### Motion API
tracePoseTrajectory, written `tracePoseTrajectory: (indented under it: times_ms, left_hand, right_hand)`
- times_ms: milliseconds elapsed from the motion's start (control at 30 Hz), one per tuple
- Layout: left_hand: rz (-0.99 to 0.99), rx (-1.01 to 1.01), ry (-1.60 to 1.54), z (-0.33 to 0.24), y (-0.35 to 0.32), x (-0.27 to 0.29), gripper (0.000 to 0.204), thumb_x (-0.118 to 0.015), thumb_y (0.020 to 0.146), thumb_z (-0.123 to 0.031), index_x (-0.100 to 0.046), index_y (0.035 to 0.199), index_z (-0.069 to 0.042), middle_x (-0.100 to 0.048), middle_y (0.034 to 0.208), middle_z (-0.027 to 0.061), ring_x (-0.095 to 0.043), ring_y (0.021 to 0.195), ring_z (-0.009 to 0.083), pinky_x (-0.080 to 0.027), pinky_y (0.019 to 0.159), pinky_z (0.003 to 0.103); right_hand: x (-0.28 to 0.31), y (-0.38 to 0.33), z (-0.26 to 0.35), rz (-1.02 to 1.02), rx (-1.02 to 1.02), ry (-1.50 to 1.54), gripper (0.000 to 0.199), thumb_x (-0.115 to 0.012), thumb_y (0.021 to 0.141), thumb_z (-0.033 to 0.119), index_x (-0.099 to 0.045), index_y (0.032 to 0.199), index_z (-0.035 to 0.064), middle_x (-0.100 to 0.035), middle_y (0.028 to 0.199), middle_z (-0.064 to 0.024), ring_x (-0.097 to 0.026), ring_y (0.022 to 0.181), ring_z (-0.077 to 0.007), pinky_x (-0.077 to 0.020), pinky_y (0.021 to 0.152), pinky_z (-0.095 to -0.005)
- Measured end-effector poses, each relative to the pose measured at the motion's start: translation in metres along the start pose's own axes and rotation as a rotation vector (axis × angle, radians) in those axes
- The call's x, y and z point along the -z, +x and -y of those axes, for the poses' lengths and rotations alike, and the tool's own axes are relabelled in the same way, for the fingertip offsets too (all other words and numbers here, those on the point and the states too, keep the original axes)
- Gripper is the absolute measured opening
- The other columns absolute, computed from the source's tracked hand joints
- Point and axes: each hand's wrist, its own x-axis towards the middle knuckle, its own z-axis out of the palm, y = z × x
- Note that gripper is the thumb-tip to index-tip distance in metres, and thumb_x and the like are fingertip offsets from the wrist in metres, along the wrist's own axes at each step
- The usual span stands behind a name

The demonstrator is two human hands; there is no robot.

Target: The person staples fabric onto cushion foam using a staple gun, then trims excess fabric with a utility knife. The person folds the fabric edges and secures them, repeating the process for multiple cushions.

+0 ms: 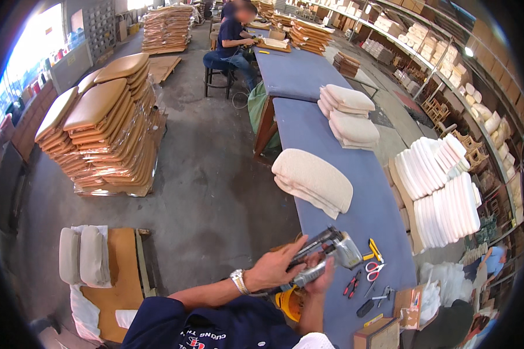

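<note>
Blue and long, the surface runs away from us through a workshop stacked with padded goods. On its near part we record cream pads, scissors, pliers and a screwdriver.

We find what appears to be a staple gun raised over the left edge of the surface, between both hands and short of the pads. Our right grip is closed around the lower part of its body. Our left grip lies against the other end, fingers partly extended; blur prevents us from telling whether it is clenched or merely resting there.

We judge the step to be readying or checking the tool, possibly its magazine, since no workpiece lies beneath it. In our assessment, the next move calls for a steady right-hand hold while the left finishes any adjustment, then a secure hold on the handle, fingers clear of the nose, before any work is brought up.
</note>
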Motion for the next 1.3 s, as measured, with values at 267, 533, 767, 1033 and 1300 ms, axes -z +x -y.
tracePoseTrajectory:
  times_ms: [267,533,767,1033,1300]
  left_hand:
    - [0.334,-0.127,-0.308,0.026,0.112,-0.016,0.085,-0.061,0.099,-0.025,-0.010,0.164,-0.005,-0.044,0.151,0.0325,-0.067,0.106,0.0469,-0.057,0.090,0.047]
    - [0.312,0.039,-0.027,0.202,0.254,-0.033,0.072,-0.058,0.102,-0.050,-0.044,0.150,0.001,-0.049,0.150,0.0276,-0.051,0.136,0.0431,-0.043,0.114,0.046]
    - [0.045,0.539,0.232,0.369,0.308,0.019,0.072,-0.062,0.099,-0.047,-0.049,0.145,0.006,-0.060,0.138,0.0276,-0.052,0.135,0.0419,-0.041,0.115,0.046]
    - [0.187,1.044,0.016,0.459,0.333,-0.005,0.076,-0.051,0.102,-0.060,-0.053,0.141,0.005,-0.064,0.129,0.0272,-0.065,0.114,0.0363,-0.052,0.096,0.043]
    - [0.190,1.419,-0.793,0.357,0.402,0.013,0.048,-0.061,0.101,-0.053,-0.065,0.115,-0.007,-0.071,0.086,0.0027,-0.066,0.065,0.0151,-0.049,0.045,0.027]
  right_hand:
    - [0.044,0.051,0.050,0.013,0.146,-0.159,0.051,-0.065,0.098,0.040,-0.060,0.128,-0.0013,-0.059,0.074,-0.0078,-0.060,0.073,-0.0185,-0.0500,0.075,-0.0385]
    - [0.129,0.165,0.102,-0.660,0.054,-1.539,0.045,-0.073,0.091,0.019,-0.058,0.126,-0.0050,-0.068,0.108,-0.0205,-0.066,0.097,-0.0348,-0.0505,0.090,-0.0437]
    - [0.282,0.202,0.015,-1.064,-0.175,-1.879,0.052,-0.074,0.088,0.016,-0.058,0.133,-0.0046,-0.065,0.124,-0.0294,-0.065,0.106,-0.0446,-0.0508,0.097,-0.0454]
    - [0.262,0.227,-0.086,-0.967,-0.348,-0.873,0.045,-0.067,0.099,0.034,-0.062,0.132,0.0037,-0.068,0.110,-0.0174,-0.070,0.092,-0.0303,-0.0576,0.074,-0.0402]
    - [0.174,0.351,-0.066,-0.682,-0.189,-0.570,0.051,-0.045,0.110,0.046,-0.065,0.124,0.0013,-0.072,0.111,-0.0073,-0.068,0.095,-0.0181,-0.0567,0.083,-0.0379]
